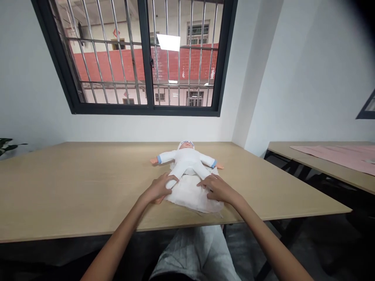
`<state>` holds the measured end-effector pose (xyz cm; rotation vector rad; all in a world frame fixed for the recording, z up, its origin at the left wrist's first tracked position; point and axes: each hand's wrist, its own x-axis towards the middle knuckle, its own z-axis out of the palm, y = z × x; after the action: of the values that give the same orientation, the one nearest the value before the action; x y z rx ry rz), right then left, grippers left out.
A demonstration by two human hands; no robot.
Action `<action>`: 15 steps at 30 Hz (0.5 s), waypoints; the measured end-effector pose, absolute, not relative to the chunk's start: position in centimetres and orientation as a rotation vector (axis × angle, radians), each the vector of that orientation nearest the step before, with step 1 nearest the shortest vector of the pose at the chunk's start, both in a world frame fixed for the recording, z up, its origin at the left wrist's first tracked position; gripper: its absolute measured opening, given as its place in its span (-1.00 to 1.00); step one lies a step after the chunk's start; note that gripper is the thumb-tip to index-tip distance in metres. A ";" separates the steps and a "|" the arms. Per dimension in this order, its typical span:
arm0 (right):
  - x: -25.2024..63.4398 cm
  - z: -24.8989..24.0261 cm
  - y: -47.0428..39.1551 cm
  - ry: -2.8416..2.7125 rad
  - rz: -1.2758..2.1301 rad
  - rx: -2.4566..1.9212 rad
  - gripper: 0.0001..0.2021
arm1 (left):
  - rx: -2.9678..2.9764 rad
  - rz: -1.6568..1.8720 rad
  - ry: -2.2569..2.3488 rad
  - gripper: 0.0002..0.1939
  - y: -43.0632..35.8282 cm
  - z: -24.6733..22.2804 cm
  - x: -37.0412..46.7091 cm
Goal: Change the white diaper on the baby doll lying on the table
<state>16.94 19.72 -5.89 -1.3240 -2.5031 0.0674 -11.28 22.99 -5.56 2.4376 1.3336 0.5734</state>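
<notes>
A baby doll (189,157) in a white suit with blue cuffs and a white cap lies on its back, arms spread and head toward the window. Beneath its lower body, a thin white cloth (189,195) is spread toward the near edge of the table. My left hand (162,186) is closed round the doll's leg on the left, with a bare foot showing below it. On the other side, my right hand (217,188) grips the doll's right-side leg, its fingers curled above the cloth. The foot on that side is hidden by my hand.
The doll lies on a light wooden table (88,187) against the wall below a barred window (149,109). A second table at the right bears a pink cloth (342,156). Plant leaves (8,146) poke in at the left edge.
</notes>
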 end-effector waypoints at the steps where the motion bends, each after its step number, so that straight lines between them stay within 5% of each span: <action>1: 16.8 -6.0 19.6 -2.502 0.059 -1.315 -0.52 | 2.470 0.559 1.381 -0.49 22.9 -5.8 -11.0; 9: 15.4 -7.8 19.9 -2.270 0.021 -1.426 -0.77 | 2.788 0.630 1.292 -0.42 22.7 -7.3 -10.0; 15: 17.1 -8.0 21.5 -1.934 0.485 -1.219 -0.84 | 2.790 0.674 1.124 -0.50 22.8 -7.1 -10.4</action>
<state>17.13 21.55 -7.97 -1.2192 -1.9337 0.4852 -10.45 22.84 -7.14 2.7899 1.1242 0.6744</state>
